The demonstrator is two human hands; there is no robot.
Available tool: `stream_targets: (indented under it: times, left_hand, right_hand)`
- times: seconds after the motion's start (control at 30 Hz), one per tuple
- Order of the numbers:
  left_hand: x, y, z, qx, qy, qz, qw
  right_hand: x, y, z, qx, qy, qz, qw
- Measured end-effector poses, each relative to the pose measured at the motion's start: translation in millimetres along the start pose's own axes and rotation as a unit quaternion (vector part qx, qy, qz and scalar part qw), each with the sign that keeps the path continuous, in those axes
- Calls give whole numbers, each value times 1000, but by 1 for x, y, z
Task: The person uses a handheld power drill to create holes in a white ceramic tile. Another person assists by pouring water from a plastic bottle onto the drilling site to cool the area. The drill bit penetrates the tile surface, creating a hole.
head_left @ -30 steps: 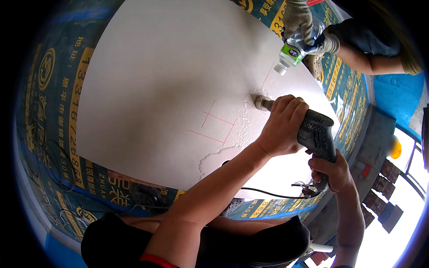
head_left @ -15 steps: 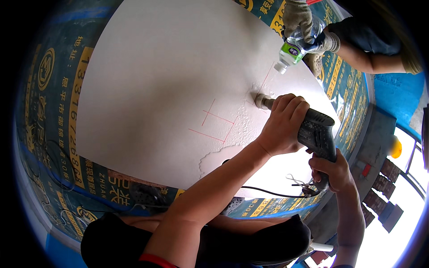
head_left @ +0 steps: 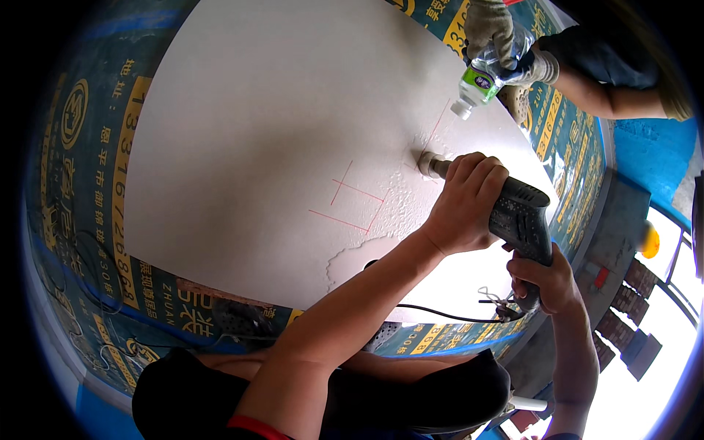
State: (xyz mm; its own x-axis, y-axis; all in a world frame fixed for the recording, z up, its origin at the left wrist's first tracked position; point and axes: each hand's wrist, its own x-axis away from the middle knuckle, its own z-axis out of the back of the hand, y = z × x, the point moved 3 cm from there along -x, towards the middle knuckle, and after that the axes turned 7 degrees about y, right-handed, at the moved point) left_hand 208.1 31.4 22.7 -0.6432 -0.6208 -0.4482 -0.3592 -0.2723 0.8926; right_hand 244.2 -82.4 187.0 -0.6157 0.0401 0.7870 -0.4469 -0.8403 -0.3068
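Observation:
A dust-streaked black power drill (head_left: 522,213) lies across the right part of a large pale slab (head_left: 242,147). My left hand (head_left: 467,203) wraps round the front of its body, and my right hand (head_left: 544,280) is closed on its rear handle. The short round core bit (head_left: 427,163) at its front meets the slab beside thin red marking lines. Water drops and a wet patch (head_left: 352,262) spread from the bit toward my left forearm. Opposite me, a person's gloved hands (head_left: 493,37) tilt a clear plastic bottle (head_left: 478,83) with a green label, its mouth pointing down near the bit.
Printed green and yellow protective sheeting (head_left: 103,191) surrounds the slab. The drill's black cord (head_left: 447,317) runs along the slab's near edge, past a dark hole (head_left: 371,264) partly behind my left forearm. My knees (head_left: 455,396) are close below. Stacked brown blocks (head_left: 631,301) stand at the right.

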Motion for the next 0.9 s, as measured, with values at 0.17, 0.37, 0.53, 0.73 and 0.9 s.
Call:
stream_targets:
  times: [0.17,0.37,0.53,0.73,0.9]
  left_hand:
    - [1,0,0,1,-5,0,1000]
    - [1,0,1,1,-7,0,1000]
    - [2,1,0,1,-2,-1,1000]
    - [6,1,-2,6,-1,-2,1000]
    - [8,0,-3,7,-5,-2,1000]
  right_hand:
    - [0,1,0,0,0,-3,1000]
    - [0,0,0,4,2,0,1000]
    - [-1,4,1,3,-3,3,1000]
    - [0,4,0,6,-6,3,1000]
    - [0,10,0,-8,-1,9,1000]
